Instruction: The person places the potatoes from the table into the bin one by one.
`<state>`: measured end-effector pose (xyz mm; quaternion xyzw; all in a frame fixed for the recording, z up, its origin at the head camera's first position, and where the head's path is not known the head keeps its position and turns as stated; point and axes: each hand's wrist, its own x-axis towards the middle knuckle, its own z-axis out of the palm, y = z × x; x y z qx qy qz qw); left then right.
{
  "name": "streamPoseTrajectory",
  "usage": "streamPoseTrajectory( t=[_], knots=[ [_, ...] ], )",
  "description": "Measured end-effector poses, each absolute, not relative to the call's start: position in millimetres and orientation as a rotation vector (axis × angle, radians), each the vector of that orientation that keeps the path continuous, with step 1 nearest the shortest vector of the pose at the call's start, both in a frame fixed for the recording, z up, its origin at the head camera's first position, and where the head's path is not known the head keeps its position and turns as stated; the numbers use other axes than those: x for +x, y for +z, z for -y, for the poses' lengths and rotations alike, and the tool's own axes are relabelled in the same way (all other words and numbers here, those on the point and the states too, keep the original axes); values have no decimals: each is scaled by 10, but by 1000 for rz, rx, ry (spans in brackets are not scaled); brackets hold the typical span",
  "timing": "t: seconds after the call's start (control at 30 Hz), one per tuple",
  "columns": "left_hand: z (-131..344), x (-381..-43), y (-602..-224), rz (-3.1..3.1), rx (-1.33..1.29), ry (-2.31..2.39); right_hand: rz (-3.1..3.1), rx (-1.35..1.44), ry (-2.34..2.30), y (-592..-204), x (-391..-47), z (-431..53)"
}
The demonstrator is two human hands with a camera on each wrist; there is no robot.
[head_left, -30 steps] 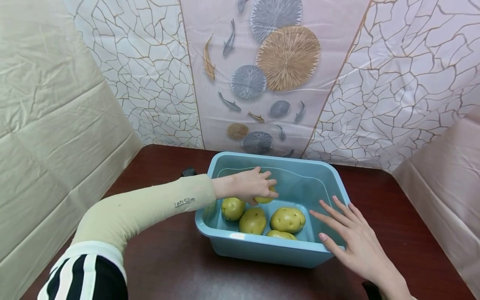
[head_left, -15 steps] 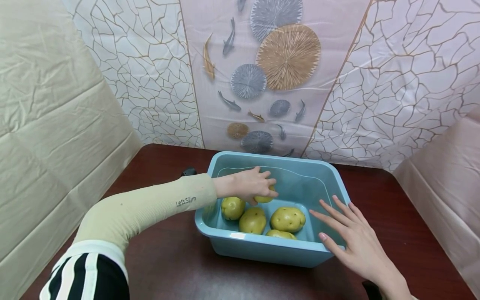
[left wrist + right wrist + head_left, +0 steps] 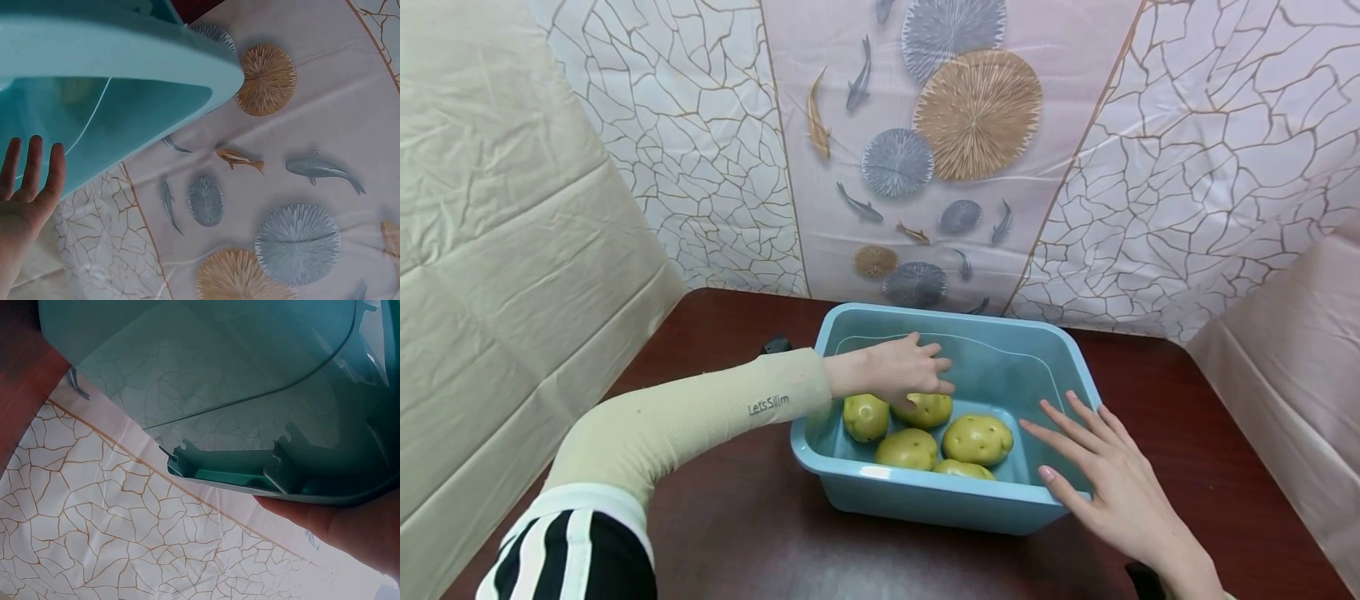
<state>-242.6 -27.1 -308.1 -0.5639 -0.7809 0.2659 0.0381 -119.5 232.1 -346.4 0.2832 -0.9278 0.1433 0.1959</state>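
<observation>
A light blue plastic basin [image 3: 925, 492] holds several yellow-green potatoes. My left hand [image 3: 898, 367] reaches inside over the left edge, its fingers spread just above the rear potato [image 3: 928, 410]; whether it still touches that one cannot be made out. In the left wrist view the fingers of this left hand [image 3: 31, 181] look extended, with nothing between them. Other potatoes lie close by: one at the left [image 3: 866, 418], one in front [image 3: 907, 450], one on the right [image 3: 977, 439] and one partly hidden behind the front rim [image 3: 964, 469]. My right hand [image 3: 1108, 479], fingers straight and apart, rests at the basin's right front corner.
The basin stands on a dark reddish-brown table [image 3: 737, 517]. Behind it hangs a patterned cloth [image 3: 955, 242] with fish and round motifs, and a plain beige cloth [image 3: 527, 275] slopes down on the left. A small black object [image 3: 777, 345] shows beyond the left sleeve.
The rear potato has left my left hand's fingers and now sits lower in the basin. The front potato beside it has turned slightly. My right hand stays put.
</observation>
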Motion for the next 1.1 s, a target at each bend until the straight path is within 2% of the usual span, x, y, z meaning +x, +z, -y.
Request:
streamPoseTrajectory(
  t=[1.1],
  knots=[
    [511, -2184, -2914, 2308, -1648, 584, 2595, 797, 397, -3469, -1198, -2322]
  ],
)
